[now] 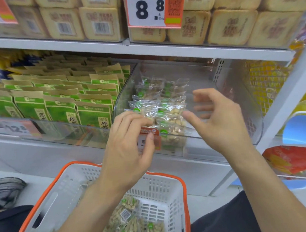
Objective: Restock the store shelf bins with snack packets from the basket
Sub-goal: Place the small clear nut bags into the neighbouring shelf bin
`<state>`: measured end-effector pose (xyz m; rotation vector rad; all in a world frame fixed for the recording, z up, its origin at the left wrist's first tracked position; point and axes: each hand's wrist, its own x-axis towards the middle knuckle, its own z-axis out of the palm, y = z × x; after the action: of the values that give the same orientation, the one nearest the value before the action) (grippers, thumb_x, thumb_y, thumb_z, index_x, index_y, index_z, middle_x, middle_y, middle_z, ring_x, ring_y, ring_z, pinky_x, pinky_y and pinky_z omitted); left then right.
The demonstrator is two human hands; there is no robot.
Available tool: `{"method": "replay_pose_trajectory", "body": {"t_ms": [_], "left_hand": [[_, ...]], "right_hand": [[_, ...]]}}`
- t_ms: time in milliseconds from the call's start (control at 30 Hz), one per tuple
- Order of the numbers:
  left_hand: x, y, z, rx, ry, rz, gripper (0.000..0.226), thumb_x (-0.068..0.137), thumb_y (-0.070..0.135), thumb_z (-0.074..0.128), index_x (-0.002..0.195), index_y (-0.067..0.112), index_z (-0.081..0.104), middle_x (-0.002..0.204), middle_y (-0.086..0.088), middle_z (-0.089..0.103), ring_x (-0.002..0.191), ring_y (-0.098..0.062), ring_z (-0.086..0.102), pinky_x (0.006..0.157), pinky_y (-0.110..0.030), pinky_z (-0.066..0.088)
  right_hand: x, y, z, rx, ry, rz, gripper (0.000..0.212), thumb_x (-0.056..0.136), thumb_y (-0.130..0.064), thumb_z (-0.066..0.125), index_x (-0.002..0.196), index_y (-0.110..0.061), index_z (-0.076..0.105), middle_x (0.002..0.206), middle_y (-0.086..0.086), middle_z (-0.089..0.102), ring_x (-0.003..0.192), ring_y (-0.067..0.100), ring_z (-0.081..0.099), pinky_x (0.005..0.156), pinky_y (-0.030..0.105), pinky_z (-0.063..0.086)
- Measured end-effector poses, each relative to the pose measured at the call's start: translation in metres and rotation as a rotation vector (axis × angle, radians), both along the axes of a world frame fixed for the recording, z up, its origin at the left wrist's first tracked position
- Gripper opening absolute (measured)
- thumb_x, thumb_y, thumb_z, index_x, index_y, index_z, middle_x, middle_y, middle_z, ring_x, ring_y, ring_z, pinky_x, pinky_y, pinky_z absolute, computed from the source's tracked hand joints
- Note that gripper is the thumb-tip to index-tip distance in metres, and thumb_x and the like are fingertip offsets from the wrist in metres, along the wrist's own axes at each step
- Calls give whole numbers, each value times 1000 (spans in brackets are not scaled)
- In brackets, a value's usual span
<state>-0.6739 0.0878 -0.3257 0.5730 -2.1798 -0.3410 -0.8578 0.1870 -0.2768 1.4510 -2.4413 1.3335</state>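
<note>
Both hands were raised at the front lip of the clear plastic shelf bin (219,94) on the middle shelf. The left hand (130,144) had its fingers bent, fingertips at the front of the stacked packets; whether it pinched a packet or only nudged it could not be told, as the fingers hid the contact. The right hand (218,119) was released, fingers spread and loosely curved, holding nothing, just right of the stack.

Location of the task items: small clear peanut packets with green logos (166,113) stood in rows in the left part of the bin, reaching the front wall. The right part of the bin showed bare bottom. More packets of the same kind (135,222) lay loose in the white plastic basket with the orange rim (184,194), held low in front of the person, below the shelf.

Judgement on progress: partway. Several rows were placed, but the bin had room on its right side and the basket held a modest pile. Remaining work appeared to be carrying up the rest and filling the open side.

Neighbouring bin on the left held upright green-and-kraft paper snack bags (62,107), apparently full. An orange price tag (149,134) hung on the bin front, partly behind the left hand.
</note>
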Motion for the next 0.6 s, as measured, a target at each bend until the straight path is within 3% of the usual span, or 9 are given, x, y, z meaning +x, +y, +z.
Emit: {"method": "replay_pose_trajectory", "body": {"t_ms": [67, 133, 300, 400, 467, 600], "left_hand": [[12, 9, -4, 61, 84, -11, 11, 90, 11, 60, 100, 11, 64, 95, 6, 60, 94, -11, 54, 86, -20, 41], [28, 13, -19, 196, 61, -36, 7, 92, 15, 58, 97, 16, 63, 85, 11, 58, 82, -7, 55, 73, -16, 41], [77, -4, -122, 508, -333, 45, 4, 96, 34, 55, 98, 34, 58, 85, 22, 57, 82, 0, 56, 69, -20, 44], [114, -8, -187, 619, -592, 135, 14, 97, 36, 55, 106, 26, 61, 92, 16, 57, 85, -4, 58, 69, -23, 43], [139, -4, -215, 702, -715, 160, 20, 98, 38, 52, 107, 23, 61, 96, 12, 59, 84, -6, 56, 69, -21, 43], [173, 3, -245, 747, -747, 180, 21, 98, 38, 51, 107, 24, 63, 95, 11, 55, 91, -10, 55, 75, -24, 42]], "right_hand": [[23, 6, 3, -249, -67, 116, 23, 85, -15, 77, 105, -18, 69, 90, -12, 71, 79, 6, 69, 73, 19, 56], [48, 8, -7, -230, -121, 259, 14, 84, -8, 77, 94, -16, 71, 80, -12, 71, 73, 7, 69, 66, 14, 53], [85, -13, -81, 301, -156, 501, 12, 92, -18, 67, 104, -22, 68, 82, -10, 69, 79, 5, 65, 67, 16, 52], [97, -30, -139, 592, -124, 523, 20, 98, -17, 53, 115, -19, 64, 85, -1, 71, 75, 14, 65, 76, 34, 55], [105, -40, -174, 723, -133, 529, 23, 96, -12, 50, 113, -14, 65, 87, 0, 70, 76, 20, 64, 85, 36, 54], [116, -59, -238, 900, -193, 477, 17, 93, -10, 55, 105, -13, 67, 99, 2, 68, 94, 21, 64, 85, 35, 55]]}}
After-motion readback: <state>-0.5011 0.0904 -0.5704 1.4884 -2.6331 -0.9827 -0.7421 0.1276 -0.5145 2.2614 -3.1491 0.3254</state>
